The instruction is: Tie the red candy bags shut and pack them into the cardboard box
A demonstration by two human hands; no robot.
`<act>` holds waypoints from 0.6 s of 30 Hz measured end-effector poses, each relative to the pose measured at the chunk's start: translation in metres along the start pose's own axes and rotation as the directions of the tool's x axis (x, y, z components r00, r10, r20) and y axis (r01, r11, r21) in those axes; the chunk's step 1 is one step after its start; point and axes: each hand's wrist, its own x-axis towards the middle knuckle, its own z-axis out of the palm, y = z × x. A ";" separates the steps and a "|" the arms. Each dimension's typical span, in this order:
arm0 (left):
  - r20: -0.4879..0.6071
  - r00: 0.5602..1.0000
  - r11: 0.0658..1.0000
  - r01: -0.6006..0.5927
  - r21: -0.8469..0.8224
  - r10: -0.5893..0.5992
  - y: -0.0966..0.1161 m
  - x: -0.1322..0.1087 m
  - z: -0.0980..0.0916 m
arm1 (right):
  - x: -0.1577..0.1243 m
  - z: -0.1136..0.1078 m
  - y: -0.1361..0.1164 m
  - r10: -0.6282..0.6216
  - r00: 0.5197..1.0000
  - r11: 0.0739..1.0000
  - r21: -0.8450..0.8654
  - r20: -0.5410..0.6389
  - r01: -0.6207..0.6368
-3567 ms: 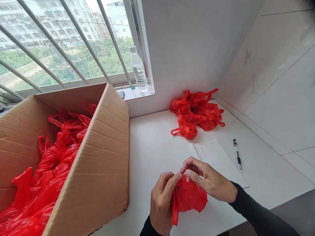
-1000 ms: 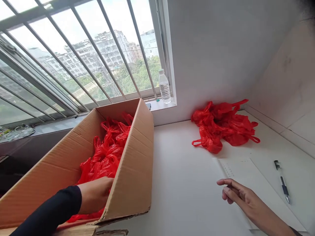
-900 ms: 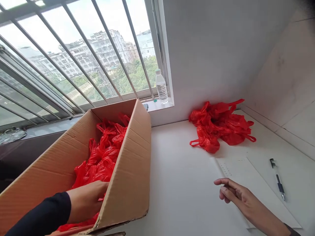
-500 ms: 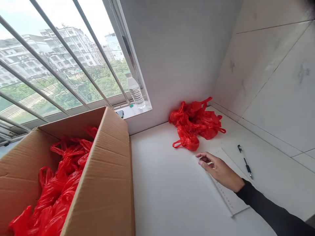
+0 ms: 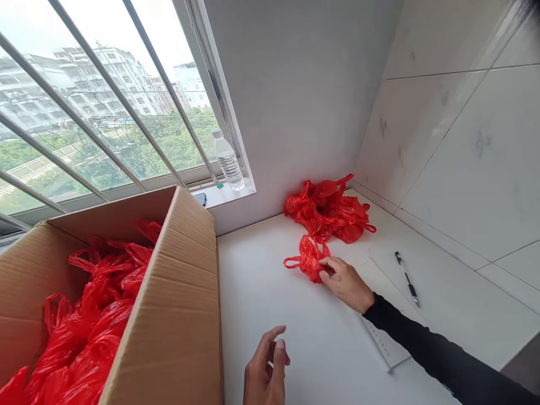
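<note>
My right hand (image 5: 346,285) has its thumb and fingers on a small red plastic bag bundle (image 5: 311,259), which has a loop handle sticking out to the left. Just behind that bundle lies a larger heap of red plastic bags (image 5: 333,208) against the wall. My left hand (image 5: 268,368) is raised over the white surface at the bottom centre, fingers curved and apart, holding nothing. Under my right forearm is a white sheet with printed marks (image 5: 390,349), partly hidden by the sleeve.
An open cardboard box (image 5: 181,315) full of red bags (image 5: 97,315) stands at the left. A black pen (image 5: 408,279) lies to the right of the sheet. A water bottle (image 5: 229,163) and a phone (image 5: 199,198) are on the window sill.
My left hand has come into view from below. My right hand has moved left and taken hold of the small red bundle, which now sits nearer, slightly apart from the heap.
</note>
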 end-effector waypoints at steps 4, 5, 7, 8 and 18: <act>-0.062 0.995 0.994 -0.068 0.089 0.074 -0.010 0.027 0.016 | -0.045 -0.001 -0.022 -0.034 0.989 0.998 0.056 0.147 0.026; -0.071 0.988 0.981 -0.126 0.148 0.138 -0.011 0.030 0.019 | -0.054 -0.001 -0.025 -0.036 0.983 0.997 0.069 0.181 0.024; -0.053 0.968 0.943 -0.228 0.243 0.247 -0.015 0.031 0.023 | -0.069 -0.004 -0.026 -0.041 0.969 0.995 0.095 0.244 0.018; -0.024 0.961 0.929 -0.258 0.264 0.274 -0.017 0.029 0.025 | -0.074 -0.005 -0.025 -0.041 0.963 0.994 0.110 0.266 0.011; 0.096 0.940 0.869 -0.338 0.362 0.326 -0.016 0.006 0.027 | -0.086 -0.006 -0.019 0.007 0.935 0.997 0.066 0.356 -0.032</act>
